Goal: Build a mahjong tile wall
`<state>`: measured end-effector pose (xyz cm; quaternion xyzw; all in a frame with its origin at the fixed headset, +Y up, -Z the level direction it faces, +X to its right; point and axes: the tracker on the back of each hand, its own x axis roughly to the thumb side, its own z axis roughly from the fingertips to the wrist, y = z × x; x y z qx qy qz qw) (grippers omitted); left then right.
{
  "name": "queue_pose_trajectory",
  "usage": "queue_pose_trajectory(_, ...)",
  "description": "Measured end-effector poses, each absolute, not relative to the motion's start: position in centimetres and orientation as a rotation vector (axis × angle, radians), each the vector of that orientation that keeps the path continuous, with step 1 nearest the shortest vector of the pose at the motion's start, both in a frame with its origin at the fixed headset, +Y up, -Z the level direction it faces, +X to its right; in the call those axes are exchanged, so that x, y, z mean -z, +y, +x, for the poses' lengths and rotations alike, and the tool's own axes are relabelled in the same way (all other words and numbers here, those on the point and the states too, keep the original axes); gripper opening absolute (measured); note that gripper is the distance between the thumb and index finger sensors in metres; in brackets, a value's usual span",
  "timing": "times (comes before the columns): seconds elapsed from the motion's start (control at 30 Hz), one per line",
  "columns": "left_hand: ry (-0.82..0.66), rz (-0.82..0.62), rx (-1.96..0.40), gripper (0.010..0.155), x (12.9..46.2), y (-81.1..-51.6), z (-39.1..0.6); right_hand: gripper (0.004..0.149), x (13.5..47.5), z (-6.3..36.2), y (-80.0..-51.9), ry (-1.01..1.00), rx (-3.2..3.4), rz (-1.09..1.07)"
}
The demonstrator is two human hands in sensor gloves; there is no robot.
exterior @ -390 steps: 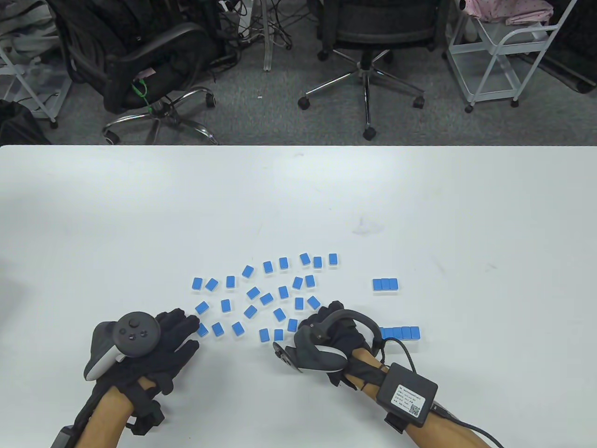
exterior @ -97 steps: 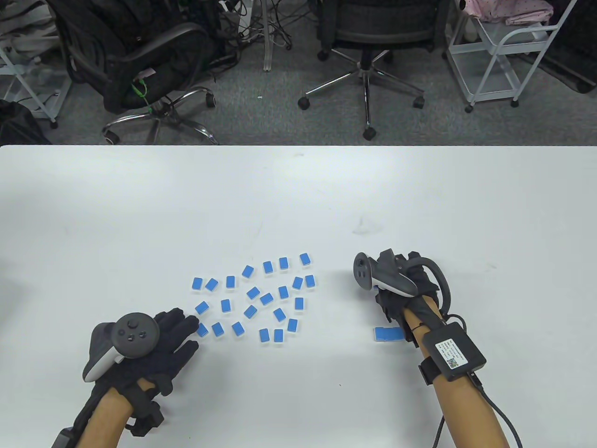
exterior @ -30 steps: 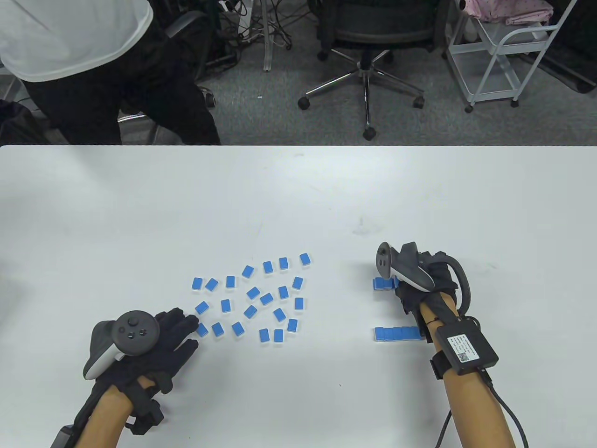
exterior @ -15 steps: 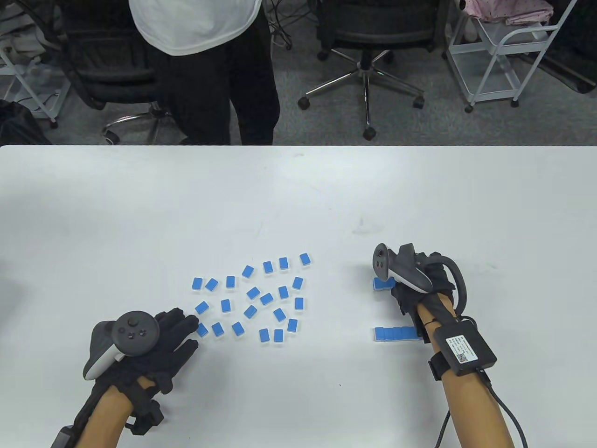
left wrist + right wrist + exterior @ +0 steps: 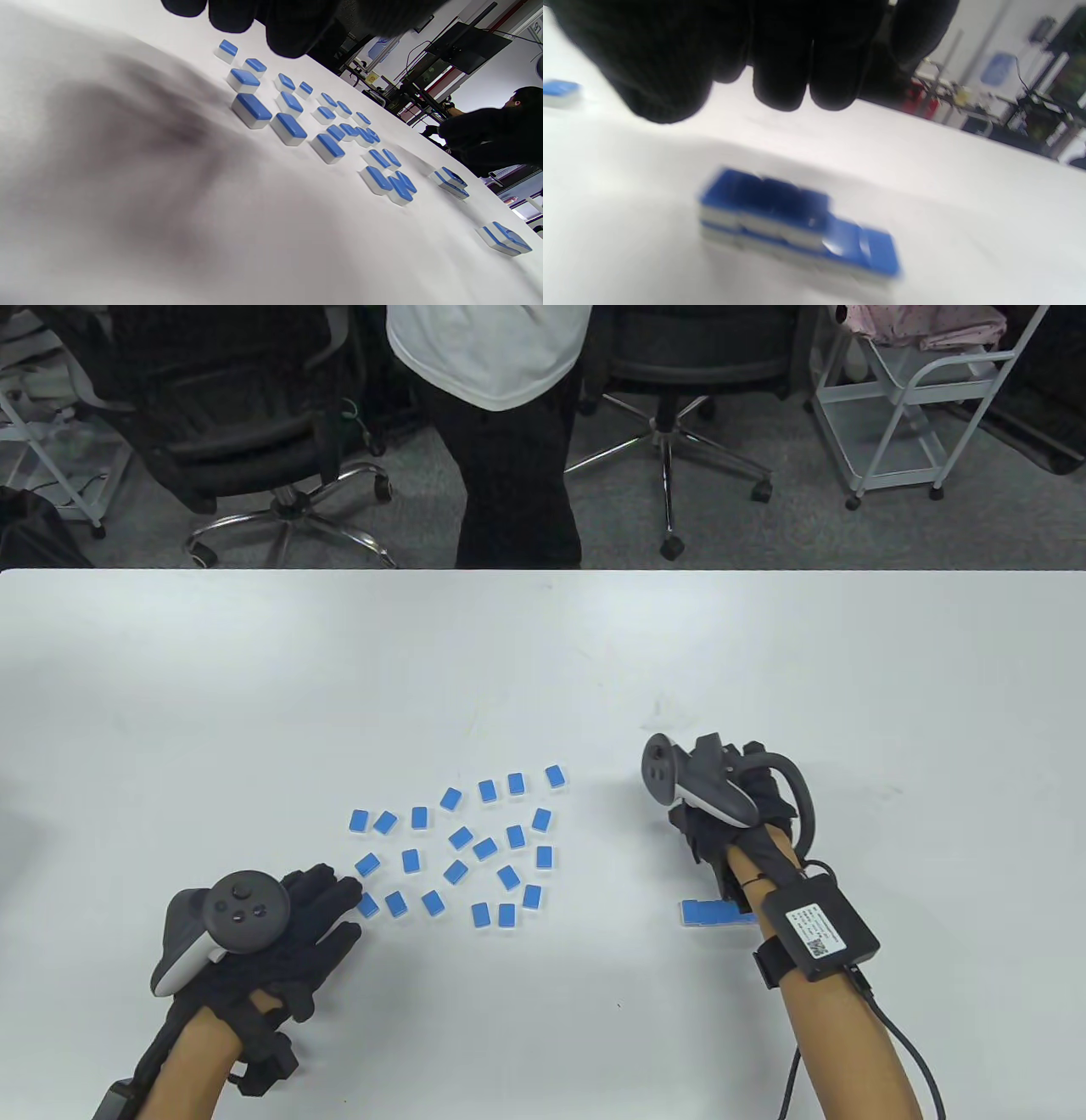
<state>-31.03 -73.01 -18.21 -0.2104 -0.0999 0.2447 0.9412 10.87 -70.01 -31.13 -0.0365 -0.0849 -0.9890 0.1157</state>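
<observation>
Several loose blue-backed mahjong tiles (image 5: 475, 848) lie scattered left of centre on the white table (image 5: 543, 661). My left hand (image 5: 314, 899) rests flat beside them, fingertips by the nearest tile (image 5: 367, 906); its fingers (image 5: 292, 29) hang over the tiles. My right hand (image 5: 704, 836) hovers over the far row and hides it in the table view. In the right wrist view its curled fingers (image 5: 797, 84) hold nothing above that row (image 5: 793, 224), which is blurred and carries a second layer on its left part. The near row (image 5: 708, 913) is partly under my wrist.
A person in a white shirt (image 5: 501, 432) stands just beyond the table's far edge. Office chairs (image 5: 254, 432) and a white cart (image 5: 916, 407) stand behind. The left wrist view shows the far row (image 5: 450, 183) and the near row (image 5: 505, 239).
My right hand has shifted left over the far row, now covering it fully. The person behind the table has walked to the right. My left hand has stayed still.
</observation>
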Motion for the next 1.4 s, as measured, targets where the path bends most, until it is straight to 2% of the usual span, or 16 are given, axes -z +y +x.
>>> queue_pose_trajectory(0.17,-0.206,-0.427,-0.501,0.067,18.2,-73.0,-31.1,0.057,32.1,3.8,-70.9,-0.232,2.800,-0.232)
queue_pose_trajectory(0.27,-0.206,-0.423,-0.501,0.067,18.1,-73.0,-31.1,0.072,33.4,0.6,-72.7,-0.241,2.778,-0.174)
queue_pose_trajectory(0.37,-0.208,-0.428,-0.502,0.067,18.1,-73.1,-31.1,0.074,33.8,-0.7,-73.9,-0.338,2.728,-0.138)
queue_pose_trajectory(0.43,-0.212,-0.431,-0.502,0.067,18.1,-73.1,-31.0,0.066,33.7,-1.1,-74.2,-0.363,2.712,-0.131)
queue_pose_trajectory(0.53,-0.214,-0.421,-0.503,0.067,18.2,-73.0,-31.0,0.053,33.3,-1.1,-73.6,-0.229,2.723,-0.117)
queue_pose_trajectory(0.73,-0.215,-0.422,-0.496,0.067,18.2,-73.0,-31.0,0.056,31.3,-0.3,-73.4,-0.200,2.624,-0.238)
queue_pose_trajectory(0.87,-0.217,-0.421,-0.496,0.067,18.1,-73.1,-31.0,0.057,29.6,0.9,-72.7,-0.168,2.577,-0.342)
queue_pose_trajectory(0.97,-0.217,-0.418,-0.496,0.068,18.0,-73.1,-31.0,0.057,29.2,2.9,-71.3,-0.169,2.645,-0.317)
queue_pose_trajectory(1.03,-0.217,-0.415,-0.497,0.068,17.9,-73.0,-31.0,0.058,29.5,5.7,-68.8,-0.154,2.712,-0.232)
queue_pose_trajectory(1.17,-0.217,-0.415,-0.497,0.067,18.0,-73.0,-31.1,0.058,31.5,10.0,-66.7,-0.177,2.791,-0.013)
queue_pose_trajectory(1.3,-0.221,-0.417,-0.496,0.067,18.1,-73.1,-30.9,0.058,32.0,15.2,-67.7,-0.239,2.771,0.180)
queue_pose_trajectory(1.4,-0.219,-0.422,-0.495,0.067,18.1,-73.1,-30.9,0.057,31.6,17.7,-69.2,-0.324,2.783,0.240)
